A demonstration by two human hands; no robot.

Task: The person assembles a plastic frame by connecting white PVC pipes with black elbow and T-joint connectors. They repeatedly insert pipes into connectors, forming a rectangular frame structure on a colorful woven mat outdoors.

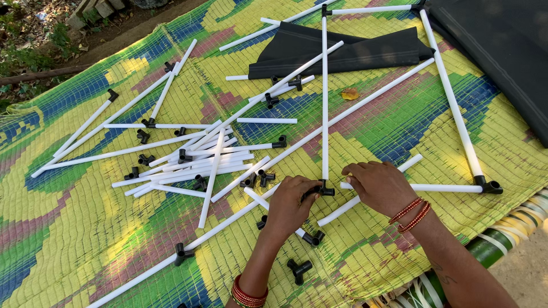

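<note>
One big woven mat [85, 228] in yellow, green and blue lies under everything. At the far side of the mat sits a folded black cloth [342, 54]. Long white pipes [325, 97] make part of a frame on the mat, and a heap of shorter white pipes [200, 162] lies to the left of the frame. Small black joint pieces [299, 269] are dotted about the mat.

Near the mat's close edge, the left hand [288, 208] has its fingers curled tight around a black joint [324, 190] at the end of the long upright pipe. The right hand [379, 185] has its fingers bent down on a white side pipe [445, 187], just beside that joint. It looks like the step of joining this pipe to the joint. The next move seems to need the pipe end lined up straight with the joint's hole, then a firm push
</note>
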